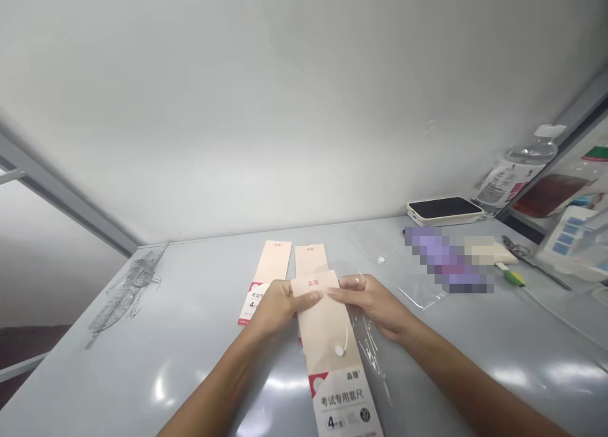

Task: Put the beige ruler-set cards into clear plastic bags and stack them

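Pinching the top flap of a peach paper ruler packet (327, 342) at lower centre of the frame, the left hand (275, 307) and right hand (370, 304) are gripping it nearly closed, while two matching packets (270, 266) are lying just beyond on the grey worktop (180, 285), near a clear plastic sleeve (368, 342).

Two ruler packets (273, 266) lie on the desk (156, 335), a plastic sleeve (408, 291) to their right, a phone (444, 208) behind it.

I have: peach paper ruler-set sleeve (327, 332) | string-and-button closure (339, 350) facing up | long end toward me | two matching sleeves (272, 266) lying flat beyond
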The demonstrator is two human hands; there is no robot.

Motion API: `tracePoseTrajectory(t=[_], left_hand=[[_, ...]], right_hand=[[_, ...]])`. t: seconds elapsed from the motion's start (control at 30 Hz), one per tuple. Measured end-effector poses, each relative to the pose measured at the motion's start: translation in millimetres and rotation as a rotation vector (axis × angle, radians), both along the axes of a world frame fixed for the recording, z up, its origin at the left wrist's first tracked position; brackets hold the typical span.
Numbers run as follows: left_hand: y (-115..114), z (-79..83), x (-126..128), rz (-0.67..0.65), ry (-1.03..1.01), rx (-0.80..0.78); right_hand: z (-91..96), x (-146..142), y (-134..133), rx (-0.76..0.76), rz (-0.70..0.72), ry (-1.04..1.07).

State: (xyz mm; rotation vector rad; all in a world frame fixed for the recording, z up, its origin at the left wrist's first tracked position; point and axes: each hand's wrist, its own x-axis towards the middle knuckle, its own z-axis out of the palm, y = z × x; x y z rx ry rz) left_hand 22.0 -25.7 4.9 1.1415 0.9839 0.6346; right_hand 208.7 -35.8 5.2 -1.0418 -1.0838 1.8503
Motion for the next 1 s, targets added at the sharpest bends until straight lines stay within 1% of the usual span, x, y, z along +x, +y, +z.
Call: tracePoseTrajectory(t=[0.07, 0.17, 0.23, 0.3, 0.33, 0.4, 0.53, 0.6, 0.67, 0.77, 0.87, 0.93, 1.0], left_hand=[[-0.4, -1.7, 2.9, 0.088, 0.060, 0.045], [-2.5, -3.6, 7.2, 0.309, 0.162, 0.169], [-4.0, -2.4, 9.1, 0.407, 0.152, 0.216], [-4.6, 0.3, 9.9, 0.447, 0.102, 0.208], [-4.4, 1.7, 9.8, 0.444, 0.093, 0.192], [-2.9, 3.3, 8.6, 0.384, 0.096, 0.175], [-0.6, 1.6, 4.8, 0.145, 0.095, 0.214], [-1.5, -0.6, 4.0, 0.086, 0.144, 0.268], [-3.2, -3.2, 4.2, 0.108, 0.271, 0.384], [-5.0, -6.9, 5.4, 0.228, 0.481, 0.562], [-5.9, -8.9, 6.6, 0.316, 0.565, 0.612], [-7.6, -9.4, 7.9, 0.311, 0.581, 0.640], [-10.8, -9.6, 9.9, 0.249, 0.592, 0.682]], right_hand=[[-0.8, -3.2, -1.6, 0.022, 0.011, 0.010], [-5.2, -9.8, -5.7, 0.017, 0.038, 0.044], [-9.1, -14.0, -8.7, -0.014, 0.067, 0.059], [-11.9, -16.5, -10.6, -0.036, 0.068, 0.059], [-12.5, -16.8, -10.6, -0.037, 0.053, 0.060], [-11.8, -14.7, -8.9, -0.023, 0.002, 0.068], [-5.6, -3.4, -0.7, 0.010, -0.145, 0.074], [-3.1, 1.5, 2.3, 0.030, -0.183, 0.049], [-2.6, 2.7, 2.6, 0.071, -0.186, -0.007], [-5.1, -3.3, -1.8, 0.147, -0.141, -0.107], [-8.5, -13.2, -8.6, 0.186, -0.106, -0.195], [-9.9, -18.3, -12.1, 0.195, -0.111, -0.227], [-10.3, -20.8, -13.8, 0.197, -0.122, -0.233]])
